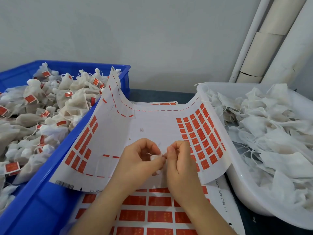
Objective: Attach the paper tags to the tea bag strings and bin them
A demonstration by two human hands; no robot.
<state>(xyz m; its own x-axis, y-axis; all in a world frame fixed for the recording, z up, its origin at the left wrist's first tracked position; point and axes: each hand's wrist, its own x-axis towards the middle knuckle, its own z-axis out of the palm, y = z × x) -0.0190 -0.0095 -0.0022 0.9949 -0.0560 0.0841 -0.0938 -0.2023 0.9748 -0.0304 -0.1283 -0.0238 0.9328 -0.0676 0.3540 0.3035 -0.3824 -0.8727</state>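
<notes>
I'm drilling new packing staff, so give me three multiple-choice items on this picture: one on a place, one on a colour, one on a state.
1. Where do the tagged tea bags lie?
A. in the blue bin at left
B. in a cardboard box
C. on a shelf

2. What colour are the tags on the label sheet?
A. green
B. red
C. black

3. How are the left hand and right hand?
A. flat on the sheet
B. both pinching a small white piece
C. spread open in the air

Key: 1 A, red tags show among the bags heaped there; 2 B, rows of red rectangles line the sheet; 3 B, curled fingertips of both meet on it.
</notes>
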